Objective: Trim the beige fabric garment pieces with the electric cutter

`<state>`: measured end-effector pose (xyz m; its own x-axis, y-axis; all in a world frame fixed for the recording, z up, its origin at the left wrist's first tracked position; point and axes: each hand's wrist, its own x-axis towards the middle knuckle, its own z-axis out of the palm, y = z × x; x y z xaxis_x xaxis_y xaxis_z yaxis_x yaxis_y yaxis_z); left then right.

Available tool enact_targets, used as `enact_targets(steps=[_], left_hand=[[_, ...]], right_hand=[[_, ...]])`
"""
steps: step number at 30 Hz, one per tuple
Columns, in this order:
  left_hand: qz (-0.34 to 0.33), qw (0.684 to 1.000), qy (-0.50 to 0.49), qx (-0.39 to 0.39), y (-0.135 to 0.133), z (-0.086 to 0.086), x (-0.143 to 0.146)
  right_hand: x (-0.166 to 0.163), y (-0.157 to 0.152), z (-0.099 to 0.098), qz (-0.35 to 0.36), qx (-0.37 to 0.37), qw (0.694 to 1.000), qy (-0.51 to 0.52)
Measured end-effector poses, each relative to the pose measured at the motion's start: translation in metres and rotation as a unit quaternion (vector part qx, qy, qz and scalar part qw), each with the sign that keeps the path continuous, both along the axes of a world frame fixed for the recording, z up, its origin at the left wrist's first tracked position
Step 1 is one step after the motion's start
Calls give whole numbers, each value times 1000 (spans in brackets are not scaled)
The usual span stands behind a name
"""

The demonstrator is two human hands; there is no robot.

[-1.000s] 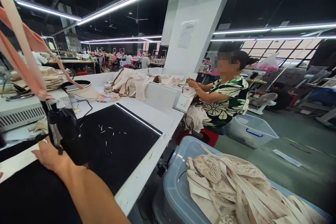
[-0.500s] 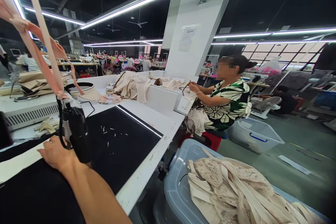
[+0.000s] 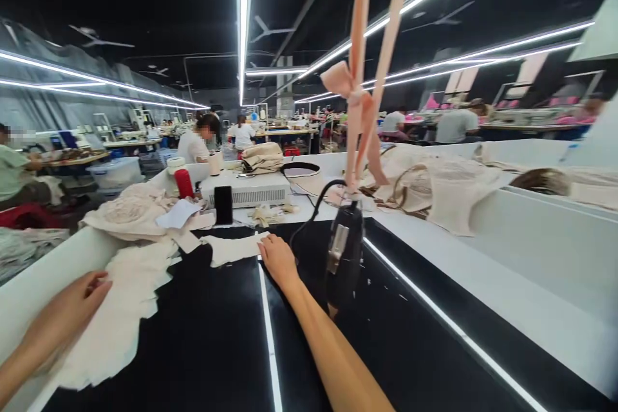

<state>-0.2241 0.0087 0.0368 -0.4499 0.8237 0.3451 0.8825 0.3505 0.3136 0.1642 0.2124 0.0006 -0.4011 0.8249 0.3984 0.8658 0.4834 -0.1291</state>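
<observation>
My right hand (image 3: 277, 257) reaches forward over the black table top (image 3: 217, 347), its fingers lying on the near end of a cream fabric strip (image 3: 234, 247). My left hand (image 3: 72, 306) rests at the lower left on a pile of white lace pieces (image 3: 123, 309), fingers stretched flat. A black hand tool (image 3: 344, 257) with a cable hangs just right of my right forearm from peach ribbons (image 3: 361, 96) tied in a bow.
A white box-shaped machine (image 3: 248, 188), a black phone (image 3: 223, 204), a red bottle (image 3: 183, 183) and beige garments (image 3: 449, 183) lie beyond. White table edges (image 3: 506, 309) run right. People sit at distant tables (image 3: 196, 141).
The view has swung left from the seated person and the bin of garments to the table. My left hand and the lace pile have come into view. My right hand stays beside the hanging tool.
</observation>
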Motion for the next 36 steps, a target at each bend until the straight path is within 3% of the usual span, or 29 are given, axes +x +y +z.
enact_targets(steps=[2,9,16,26,32,36], left_hand=[[6,999,-48,16,-4,3,2],[36,998,-44,8,-9,15,9],[7,998,-66,15,7,6,22],[-22,991,-114,64,35,-2,35],[-34,969,-234,78,34,12,35],[-32,923,-378,64,28,24,43]], right_hand=[[3,1,-1,10,4,1000,-5],[10,28,-14,60,28,998,16],[16,48,-32,84,58,994,38],[20,46,-30,96,42,991,82],[18,40,-23,101,-2,982,162],[15,31,-9,114,-45,960,250]])
